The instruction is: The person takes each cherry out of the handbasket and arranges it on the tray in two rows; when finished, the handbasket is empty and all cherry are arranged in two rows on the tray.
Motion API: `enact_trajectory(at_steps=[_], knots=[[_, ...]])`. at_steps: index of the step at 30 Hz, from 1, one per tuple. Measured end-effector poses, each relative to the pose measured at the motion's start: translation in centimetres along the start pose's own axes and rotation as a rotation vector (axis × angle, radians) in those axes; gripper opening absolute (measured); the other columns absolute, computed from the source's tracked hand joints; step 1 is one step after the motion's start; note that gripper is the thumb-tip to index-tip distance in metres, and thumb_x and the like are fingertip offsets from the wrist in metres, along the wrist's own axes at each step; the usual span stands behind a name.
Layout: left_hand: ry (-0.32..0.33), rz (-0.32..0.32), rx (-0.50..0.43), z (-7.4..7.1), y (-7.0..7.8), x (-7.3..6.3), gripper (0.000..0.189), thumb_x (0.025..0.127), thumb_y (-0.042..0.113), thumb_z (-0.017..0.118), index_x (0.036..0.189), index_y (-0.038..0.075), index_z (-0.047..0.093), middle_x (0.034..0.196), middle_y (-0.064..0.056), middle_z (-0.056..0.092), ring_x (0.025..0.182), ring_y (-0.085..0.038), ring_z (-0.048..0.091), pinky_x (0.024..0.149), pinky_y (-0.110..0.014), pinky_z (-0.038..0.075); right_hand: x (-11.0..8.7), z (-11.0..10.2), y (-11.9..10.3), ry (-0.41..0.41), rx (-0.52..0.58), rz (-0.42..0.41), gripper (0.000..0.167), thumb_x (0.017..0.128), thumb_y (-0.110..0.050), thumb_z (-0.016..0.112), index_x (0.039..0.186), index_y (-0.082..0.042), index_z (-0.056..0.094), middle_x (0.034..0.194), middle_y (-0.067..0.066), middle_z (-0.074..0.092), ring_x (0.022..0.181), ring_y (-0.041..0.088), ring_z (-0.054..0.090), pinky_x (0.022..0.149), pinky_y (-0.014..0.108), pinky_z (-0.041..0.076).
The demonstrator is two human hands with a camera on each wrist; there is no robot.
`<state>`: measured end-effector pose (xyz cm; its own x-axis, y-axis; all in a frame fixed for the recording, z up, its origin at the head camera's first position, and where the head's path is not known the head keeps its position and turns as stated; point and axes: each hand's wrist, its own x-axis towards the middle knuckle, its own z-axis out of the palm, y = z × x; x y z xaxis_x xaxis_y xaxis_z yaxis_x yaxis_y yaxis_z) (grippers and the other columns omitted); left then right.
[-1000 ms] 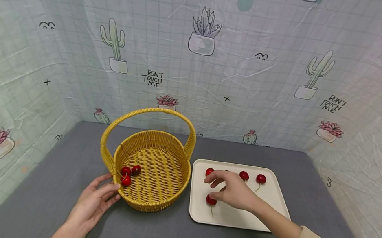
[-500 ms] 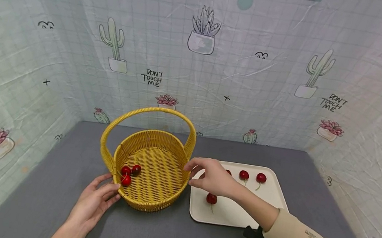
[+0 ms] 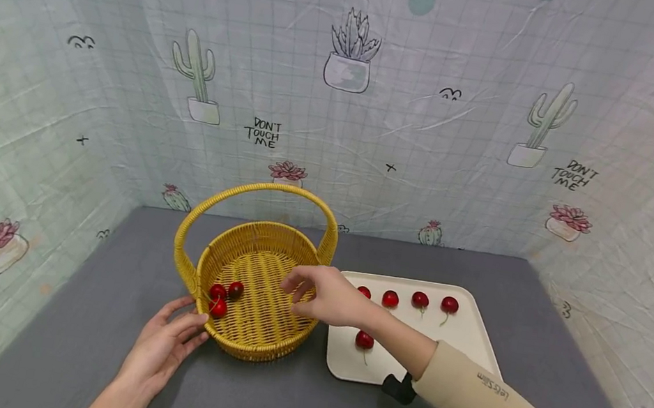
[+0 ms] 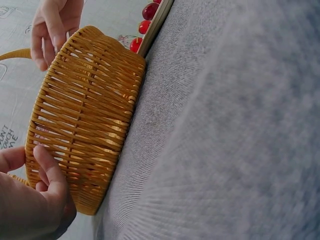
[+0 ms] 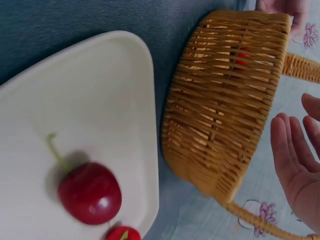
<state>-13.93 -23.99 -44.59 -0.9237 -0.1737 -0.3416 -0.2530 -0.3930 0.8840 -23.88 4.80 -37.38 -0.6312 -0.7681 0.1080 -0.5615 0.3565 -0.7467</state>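
A round yellow wicker basket [image 3: 251, 351] with a tall arched handle stands on the table, several red cherries [image 3: 218, 308] gathered at its left inside. My left hand [image 3: 156, 344] grips the basket's rim at the near left; in the left wrist view one fingertip [image 4: 45, 157] lies against the outer weave. Over the basket's right side hovers my right hand [image 3: 326, 295], its fingers loosely bent and thumb apart from them. Nothing is visible between those fingers in any view. A white tray [image 3: 458, 343] right of the basket bears several cherries with stems, one [image 5: 92, 192] large in the right wrist view.
The tray sits close beside the basket on the grey tabletop [image 3: 271, 407]. A printed cloth [image 3: 403, 117] with cactus drawings hangs behind and at both sides. The basket handle [image 3: 262, 189] arches above the opening. A black strap piece [image 3: 399, 387] shows under the right sleeve.
My right hand has moved left, from above the tray to above the basket's right side. The same tray cherries show. My left hand and the basket have stayed put.
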Motion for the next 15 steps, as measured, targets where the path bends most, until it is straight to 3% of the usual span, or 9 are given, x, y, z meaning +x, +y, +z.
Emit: enact_trajectory(at_steps=[8,15], knots=[[-0.002,0.004,0.006,0.0,-0.1,0.0,0.068,0.100,0.004,0.065,0.155,0.010,0.024,0.133,-0.007,0.054,0.096,-0.011,0.064,0.085,-0.029,0.056,3.0,1.7,1.0,-0.061,0.020,0.024,0.031,0.090,-0.001,0.076,0.120,-0.007,0.069,0.111,0.002,0.069,0.096,0.015,0.069,0.081,0.024,0.056],[0.006,0.009,0.006,0.2,-0.1,0.0,0.067,0.101,0.004,0.064,0.154,0.010,0.024,0.133,-0.008,0.054,0.095,-0.011,0.064,0.084,-0.028,0.056,5.7,3.4,1.6,-0.068,0.055,0.063,0.033,0.090,-0.002,0.077,0.121,-0.002,0.068,0.113,0.015,0.069,0.095,0.015,0.069,0.081,0.023,0.055]])
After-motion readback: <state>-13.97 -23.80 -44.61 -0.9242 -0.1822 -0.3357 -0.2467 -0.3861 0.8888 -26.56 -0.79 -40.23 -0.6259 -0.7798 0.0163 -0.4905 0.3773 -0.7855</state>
